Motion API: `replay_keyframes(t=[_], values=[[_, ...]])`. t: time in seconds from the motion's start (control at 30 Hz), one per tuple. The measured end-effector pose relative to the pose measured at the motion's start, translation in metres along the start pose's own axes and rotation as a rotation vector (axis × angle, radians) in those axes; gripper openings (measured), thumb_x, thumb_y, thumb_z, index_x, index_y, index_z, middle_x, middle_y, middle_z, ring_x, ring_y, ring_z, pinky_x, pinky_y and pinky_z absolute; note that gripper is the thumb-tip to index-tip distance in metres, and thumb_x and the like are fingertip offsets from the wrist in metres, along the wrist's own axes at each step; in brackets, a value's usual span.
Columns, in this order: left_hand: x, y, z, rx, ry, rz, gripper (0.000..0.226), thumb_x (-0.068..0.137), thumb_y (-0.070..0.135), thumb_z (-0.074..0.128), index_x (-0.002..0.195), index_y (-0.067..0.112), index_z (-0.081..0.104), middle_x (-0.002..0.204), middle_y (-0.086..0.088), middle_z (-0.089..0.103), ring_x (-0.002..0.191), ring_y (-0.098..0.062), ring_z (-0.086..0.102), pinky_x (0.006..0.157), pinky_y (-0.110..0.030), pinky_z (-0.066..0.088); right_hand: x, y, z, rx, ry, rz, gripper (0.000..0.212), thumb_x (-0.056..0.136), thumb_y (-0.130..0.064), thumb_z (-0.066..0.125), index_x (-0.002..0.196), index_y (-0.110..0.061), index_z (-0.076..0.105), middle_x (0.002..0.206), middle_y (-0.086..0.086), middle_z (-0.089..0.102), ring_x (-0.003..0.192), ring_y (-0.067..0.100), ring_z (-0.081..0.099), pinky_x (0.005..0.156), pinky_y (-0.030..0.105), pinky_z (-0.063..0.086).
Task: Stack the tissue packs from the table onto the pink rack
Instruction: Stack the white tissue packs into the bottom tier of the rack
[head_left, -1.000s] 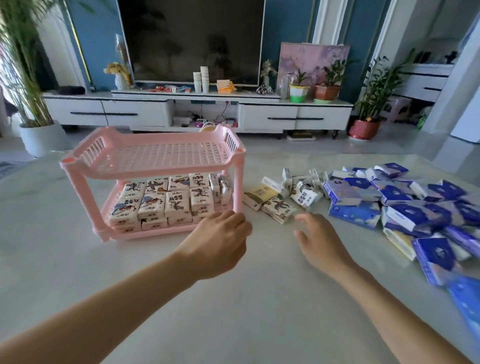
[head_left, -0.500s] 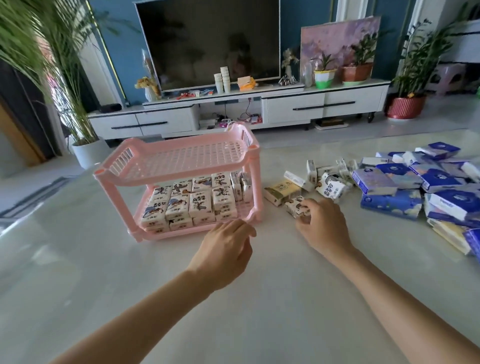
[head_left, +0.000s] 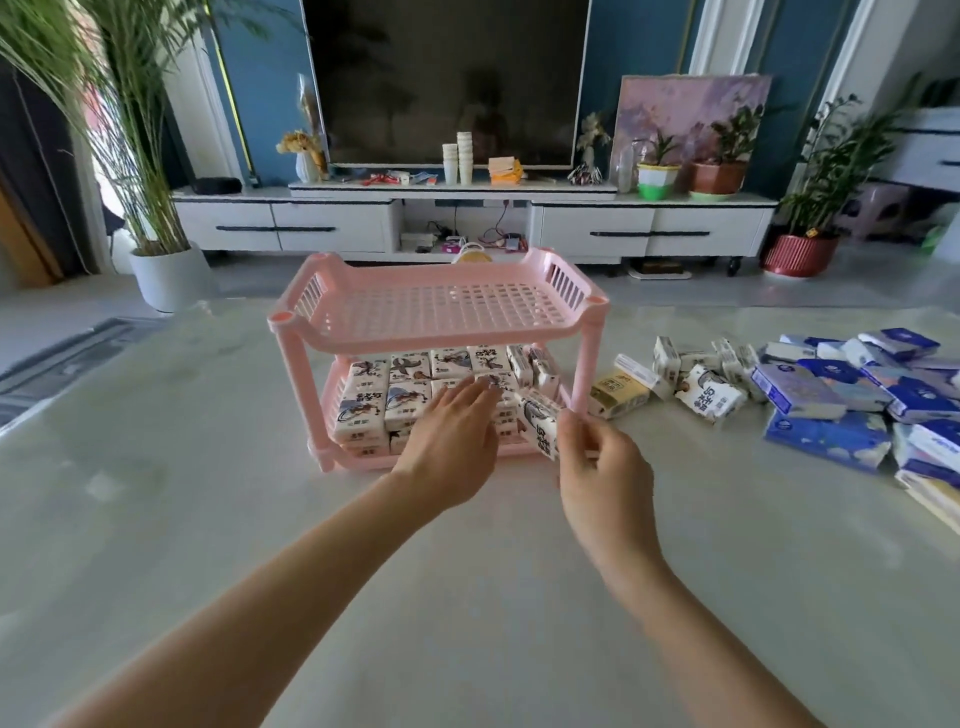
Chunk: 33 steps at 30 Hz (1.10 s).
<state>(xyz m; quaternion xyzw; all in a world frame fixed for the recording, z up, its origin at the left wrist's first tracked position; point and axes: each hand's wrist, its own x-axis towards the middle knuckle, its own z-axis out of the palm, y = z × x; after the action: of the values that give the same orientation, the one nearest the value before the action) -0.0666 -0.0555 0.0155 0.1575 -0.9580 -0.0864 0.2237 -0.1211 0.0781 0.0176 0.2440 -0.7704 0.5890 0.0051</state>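
The person is mid-placement: one small white tissue pack (head_left: 540, 423) is pinched in the grip of the right hand (head_left: 602, 467), thumb and fingertips closed on its near end, and it hangs tilted at the open front of the pink rack (head_left: 436, 306), just inside the right front post. The left hand (head_left: 449, 441) has its fingers spread and flat, reaching into the lower shelf, where they appear to touch the tops of the packs already stacked there (head_left: 384, 400); it holds nothing.

The lower shelf looks nearly full, while the upper shelf is bare. To the right of the rack, toward the counter's right edge, lie more small white packs (head_left: 696, 382) and, beyond them, a heap of blue packs (head_left: 852, 400), so most of the task seems undone.

The next move probably calls for sliding the held pack into the gap at the shelf's right front, levelled to match its neighbours, while the left hand steadies the rows. Soon the top shelf will likely have to take the rest.
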Motion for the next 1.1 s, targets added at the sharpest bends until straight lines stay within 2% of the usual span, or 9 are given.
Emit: replay_keyframes(t=[0.1, 0.2, 0.3, 0.53, 0.73, 0.83, 0.93, 1.03, 1.1], values=[[0.024, -0.009, 0.006, 0.125, -0.191, -0.021, 0.048, 0.100, 0.022, 0.028, 0.146, 0.015, 0.018, 0.156, -0.004, 0.011, 0.145, -0.019, 0.002, 0.117, -0.040, -0.003, 0.012, -0.005, 0.027, -0.108, 0.156, -0.130, 0.033, 0.095, -0.026, 0.046, 0.092, 0.000, 0.065, 0.090, 0.020, 0.059, 0.084, 0.030, 0.055, 0.064, 0.018, 0.027], [0.035, -0.020, 0.016, 0.174, -0.288, -0.047, 0.049, 0.101, 0.033, 0.021, 0.148, 0.020, 0.013, 0.157, -0.003, 0.003, 0.145, -0.020, -0.003, 0.115, -0.049, -0.007, 0.025, 0.002, 0.054, -0.231, 0.312, -0.189, 0.036, 0.097, -0.022, 0.044, 0.092, 0.009, 0.061, 0.095, 0.026, 0.057, 0.088, 0.039, 0.056, 0.075, 0.034, 0.042], [0.035, -0.026, 0.024, 0.175, -0.308, -0.063, 0.049, 0.100, 0.035, 0.019, 0.148, 0.024, 0.014, 0.157, -0.001, 0.004, 0.145, -0.019, -0.001, 0.113, -0.057, -0.005, 0.030, 0.010, 0.072, -0.302, 0.438, -0.188, 0.030, 0.095, -0.015, 0.047, 0.091, 0.011, 0.061, 0.091, 0.028, 0.058, 0.078, 0.044, 0.060, 0.065, 0.041, 0.051], [0.037, -0.035, 0.028, 0.207, -0.278, -0.019, 0.047, 0.101, 0.034, 0.017, 0.146, 0.026, 0.016, 0.157, 0.000, 0.008, 0.145, -0.017, 0.004, 0.113, -0.058, 0.005, 0.037, 0.008, 0.084, -0.371, 0.699, -0.151, 0.031, 0.092, -0.024, 0.047, 0.088, 0.000, 0.066, 0.079, 0.015, 0.062, 0.062, 0.033, 0.064, 0.040, 0.029, 0.046], [0.036, -0.036, 0.034, 0.233, -0.251, -0.011, 0.046, 0.100, 0.033, 0.019, 0.146, 0.025, 0.017, 0.156, 0.000, 0.011, 0.144, -0.018, 0.005, 0.111, -0.059, 0.009, 0.043, 0.027, 0.098, -0.622, 0.655, -0.082, 0.026, 0.088, -0.026, 0.053, 0.086, -0.009, 0.072, 0.077, 0.008, 0.067, 0.065, 0.029, 0.057, 0.056, 0.030, 0.037], [0.036, -0.035, 0.033, 0.231, -0.249, -0.008, 0.046, 0.100, 0.033, 0.020, 0.146, 0.025, 0.017, 0.156, 0.000, 0.011, 0.144, -0.018, 0.006, 0.112, -0.058, 0.008, 0.042, 0.032, 0.103, -0.553, 0.563, -0.095, 0.018, 0.084, -0.020, 0.063, 0.091, -0.008, 0.072, 0.080, 0.014, 0.065, 0.066, 0.034, 0.058, 0.056, 0.030, 0.044], [0.037, -0.035, 0.032, 0.225, -0.261, -0.015, 0.047, 0.100, 0.034, 0.019, 0.146, 0.026, 0.015, 0.156, 0.000, 0.009, 0.144, -0.019, 0.004, 0.112, -0.058, 0.005, 0.042, 0.031, 0.100, -0.507, 0.530, -0.037, 0.021, 0.085, -0.018, 0.064, 0.101, -0.005, 0.069, 0.091, 0.015, 0.067, 0.076, 0.037, 0.059, 0.062, 0.035, 0.045], [0.037, -0.034, 0.030, 0.224, -0.280, -0.019, 0.048, 0.100, 0.034, 0.018, 0.147, 0.026, 0.013, 0.157, 0.000, 0.007, 0.144, -0.018, 0.002, 0.113, -0.058, 0.004, 0.041, 0.029, 0.097, -0.512, 0.512, -0.061, 0.017, 0.080, -0.014, 0.069, 0.094, -0.004, 0.067, 0.089, 0.014, 0.067, 0.074, 0.036, 0.059, 0.056, 0.035, 0.045], [0.037, -0.033, 0.028, 0.229, -0.298, -0.013, 0.048, 0.100, 0.035, 0.018, 0.147, 0.026, 0.014, 0.157, 0.000, 0.007, 0.144, -0.018, 0.002, 0.113, -0.058, 0.004, 0.038, 0.028, 0.096, -0.556, 0.488, -0.069, 0.019, 0.083, -0.015, 0.066, 0.100, -0.007, 0.066, 0.093, 0.014, 0.065, 0.079, 0.035, 0.059, 0.053, 0.035, 0.045]])
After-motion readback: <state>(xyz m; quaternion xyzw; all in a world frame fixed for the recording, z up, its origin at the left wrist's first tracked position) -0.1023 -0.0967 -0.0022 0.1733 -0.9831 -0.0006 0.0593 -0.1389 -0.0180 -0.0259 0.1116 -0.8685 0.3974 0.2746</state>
